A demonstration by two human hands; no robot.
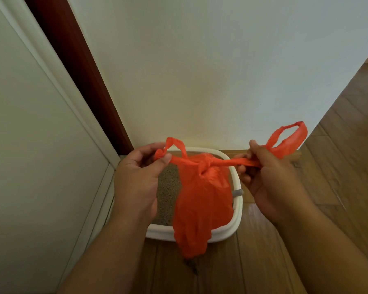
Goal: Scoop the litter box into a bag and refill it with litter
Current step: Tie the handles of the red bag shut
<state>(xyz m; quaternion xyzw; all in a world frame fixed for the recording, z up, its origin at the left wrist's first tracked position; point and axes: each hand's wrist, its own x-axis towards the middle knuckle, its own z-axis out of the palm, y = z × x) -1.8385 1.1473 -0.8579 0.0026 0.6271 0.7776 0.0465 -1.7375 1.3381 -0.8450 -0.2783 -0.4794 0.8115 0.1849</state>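
Bag point(202, 200) above litter box point(237, 211)

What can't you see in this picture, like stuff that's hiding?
1. Head view: what is inside the orange bag. It is knotted shut and the plastic is not see-through.
2. Much of the litter in the white litter box: the bag and the left hand cover it.
3. The grey piece on the box's rim: too small to tell what it is.
4. The right hand fingertips: curled round the bag handle.
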